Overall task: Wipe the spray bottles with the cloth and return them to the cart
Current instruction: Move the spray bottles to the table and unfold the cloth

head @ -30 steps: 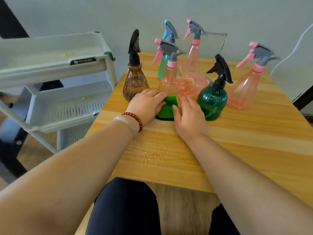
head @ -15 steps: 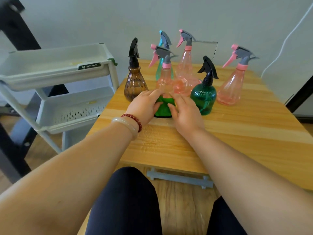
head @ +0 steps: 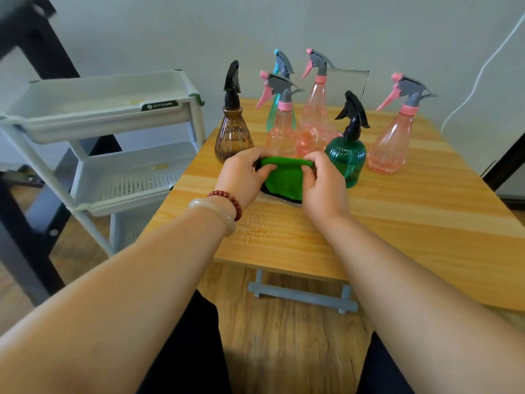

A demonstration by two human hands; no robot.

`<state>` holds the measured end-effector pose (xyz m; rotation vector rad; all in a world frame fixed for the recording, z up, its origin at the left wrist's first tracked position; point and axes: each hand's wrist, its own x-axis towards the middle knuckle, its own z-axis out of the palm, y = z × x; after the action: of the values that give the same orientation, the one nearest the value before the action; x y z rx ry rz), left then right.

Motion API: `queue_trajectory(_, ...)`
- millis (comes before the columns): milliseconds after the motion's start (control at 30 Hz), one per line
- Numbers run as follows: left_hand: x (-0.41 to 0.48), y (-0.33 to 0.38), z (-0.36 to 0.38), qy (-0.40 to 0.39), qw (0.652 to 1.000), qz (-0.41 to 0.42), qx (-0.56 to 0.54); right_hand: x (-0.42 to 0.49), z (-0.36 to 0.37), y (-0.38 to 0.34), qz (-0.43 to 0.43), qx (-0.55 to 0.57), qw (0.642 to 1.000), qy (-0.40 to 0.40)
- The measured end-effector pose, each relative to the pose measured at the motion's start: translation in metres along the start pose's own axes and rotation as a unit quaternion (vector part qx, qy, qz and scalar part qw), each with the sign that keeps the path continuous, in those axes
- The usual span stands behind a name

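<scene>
Now, cloth (head: 284,177) pinched between both hands (head: 279,180).

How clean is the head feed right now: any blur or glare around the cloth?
Head view: the green cloth and the left hand and right hand gripping it read fairly sharp. Head view: the black frame at top left and the wood floor at the bottom are smeared. Head view: pale glare on the light wooden table near the wrist.
</scene>
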<state>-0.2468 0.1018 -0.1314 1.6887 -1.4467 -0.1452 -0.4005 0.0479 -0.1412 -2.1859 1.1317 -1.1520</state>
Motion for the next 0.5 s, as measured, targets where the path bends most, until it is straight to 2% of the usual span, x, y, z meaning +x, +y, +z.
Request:
queue_trajectory(100, 0.006, 0.002, -0.001, 0.001, 0.994, -0.054, -0.091, 0.009, 0.007, 0.001, 0.009, 0.045, 0.998, 0.035)
queue_trajectory(267, 0.022, 0.0, 0.005, 0.005, 0.981, -0.088, -0.171, 0.029, 0.016, 0.002, 0.016, 0.066, 0.995, 0.069)
queue_trajectory(500, 0.046, -0.016, 0.022, 0.015, 0.965, -0.147, -0.217, 0.051, 0.029, 0.019, 0.054, 0.075, 0.995, 0.045)
